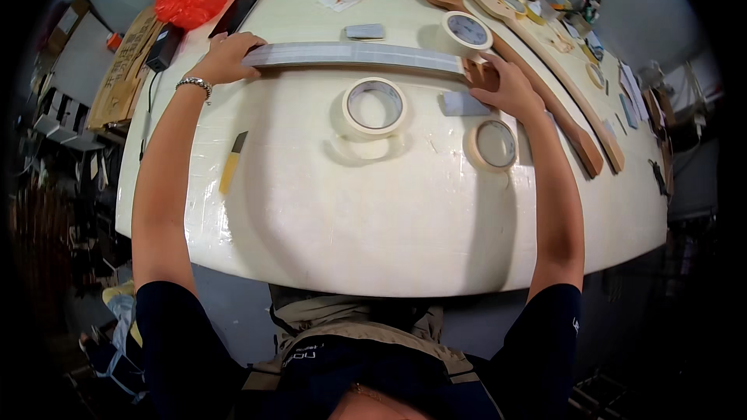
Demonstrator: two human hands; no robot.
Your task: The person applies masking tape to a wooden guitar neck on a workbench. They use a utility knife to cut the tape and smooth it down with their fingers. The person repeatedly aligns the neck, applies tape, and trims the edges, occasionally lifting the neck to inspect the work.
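A long guitar neck [354, 53], its upper face covered in pale grey, lies crosswise between my hands, with bare brown wood at its right end. My left hand [226, 60] is closed round the left end, thumb on the near edge. The right end is in the grip of my right hand [510, 87]; part of it is hidden by the fingers. A roll of masking tape [398, 114] stands just in front of the neck. Beside my right hand are a second tape roll [448, 37], a third roll [475, 148] and a grey folded pad [461, 104].
Another grey pad [364, 31] lies beyond the neck. A yellow-handled tool [229, 173] with a dark flat end is at the left. More guitar necks [572, 136] lie along the right. A red plastic bag [191, 0], a black flat device [237, 13] and cardboard [128, 70] sit far left.
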